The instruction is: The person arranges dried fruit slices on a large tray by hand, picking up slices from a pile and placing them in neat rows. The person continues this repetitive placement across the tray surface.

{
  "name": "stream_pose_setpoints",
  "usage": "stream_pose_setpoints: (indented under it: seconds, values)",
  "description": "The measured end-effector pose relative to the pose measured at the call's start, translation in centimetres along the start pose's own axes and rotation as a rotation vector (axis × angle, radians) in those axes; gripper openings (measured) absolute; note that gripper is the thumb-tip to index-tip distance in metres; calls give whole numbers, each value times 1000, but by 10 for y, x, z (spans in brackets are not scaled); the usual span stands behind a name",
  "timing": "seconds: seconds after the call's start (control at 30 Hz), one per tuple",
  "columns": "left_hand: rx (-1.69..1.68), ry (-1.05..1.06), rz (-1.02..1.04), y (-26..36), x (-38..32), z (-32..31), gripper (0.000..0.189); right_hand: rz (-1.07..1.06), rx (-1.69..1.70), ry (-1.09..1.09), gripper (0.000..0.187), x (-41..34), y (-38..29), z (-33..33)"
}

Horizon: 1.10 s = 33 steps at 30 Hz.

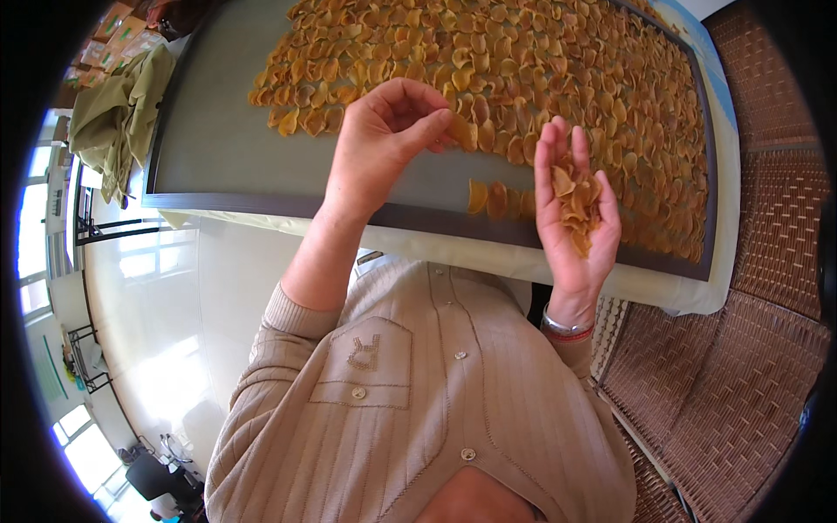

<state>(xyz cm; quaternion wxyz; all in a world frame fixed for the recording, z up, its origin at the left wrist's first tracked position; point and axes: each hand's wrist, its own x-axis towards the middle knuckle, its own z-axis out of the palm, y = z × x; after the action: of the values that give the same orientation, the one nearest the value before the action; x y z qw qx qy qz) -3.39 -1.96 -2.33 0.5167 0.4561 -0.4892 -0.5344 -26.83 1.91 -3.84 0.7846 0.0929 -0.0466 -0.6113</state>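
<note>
Many thin, curled, amber dried slices [497, 72] lie in overlapping rows on a large grey mesh tray [216, 131] with a dark frame. My left hand [392, 137] is over the tray, with a slice [463, 134] pinched at the thumb and fingertips beside the lowest long row. My right hand [575, 216] is palm up above the tray's near edge, its fingers spread a little, cradling a small heap of slices [577, 202]. Just left of it, a short row of slices [497, 199] lies near the frame. A metal bracelet and a red band circle the right wrist.
The tray's dark frame [444, 225] runs close before my body, over a pale cloth [680, 294]. Woven brown screens [693, 366] stand at the right. An olive garment [118, 118] hangs beyond the tray's left edge, with cartons [121, 36] behind it.
</note>
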Motion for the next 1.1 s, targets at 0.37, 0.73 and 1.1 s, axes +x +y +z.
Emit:
stream_pose_setpoints:
  seconds: [0.37, 0.73, 1.1]
  values:
    - [315, -141, -70, -10, -20, -4, 11, 1, 20, -21, 50, -10, -13, -3]
    - [501, -225, -86, -14, -17, -1, 11, 9, 13, -19, 48, -12, -12, -6]
    - [452, -210, -143, -9, -19, 0, 15, 24, 13, -30, 48, -11, -8, -7]
